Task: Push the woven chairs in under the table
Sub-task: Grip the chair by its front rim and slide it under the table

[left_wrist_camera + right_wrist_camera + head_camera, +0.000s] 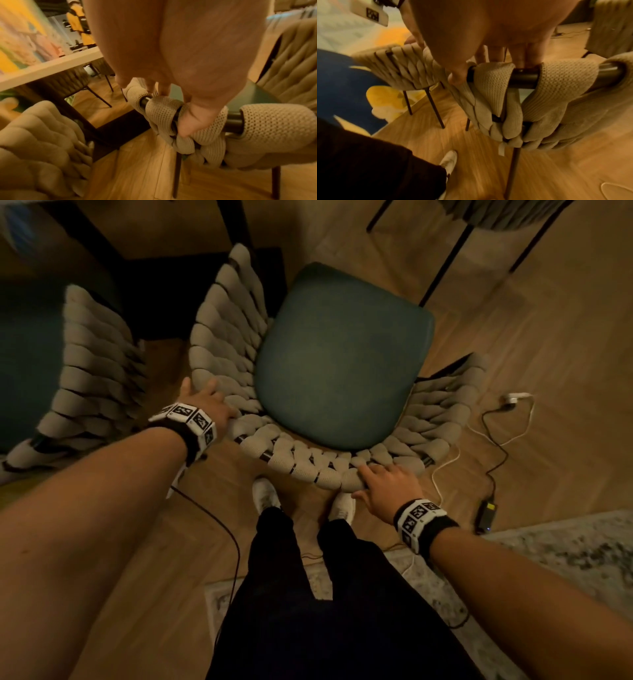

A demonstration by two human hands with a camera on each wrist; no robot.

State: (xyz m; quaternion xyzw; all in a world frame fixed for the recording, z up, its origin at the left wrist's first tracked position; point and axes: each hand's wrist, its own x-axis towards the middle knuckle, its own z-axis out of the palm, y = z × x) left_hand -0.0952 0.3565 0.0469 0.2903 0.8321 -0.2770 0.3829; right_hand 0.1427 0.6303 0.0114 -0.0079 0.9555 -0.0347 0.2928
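A woven chair [219, 337] with a dark green seat [342, 354] and a curved beige rope backrest stands on the floor in front of me, turned at an angle to the table [51, 70]. My left hand [205, 402] grips the left part of the backrest rim, its thumb [187, 125] pressed on the outer weave and the fingers over the top. My right hand [380, 484] grips the rear of the same rim, thumb [457, 77] on the outside and fingers hooked over the dark metal tube [523, 77]. A second woven chair [92, 371] stands close on the left, by the table.
My feet in white shoes [267, 498] stand just behind the chair. Cables, a white plug [513, 398] and a black power adapter [486, 510] lie on the wooden floor to the right. A patterned rug [565, 549] lies at lower right. Another chair's black legs [445, 268] stand at upper right.
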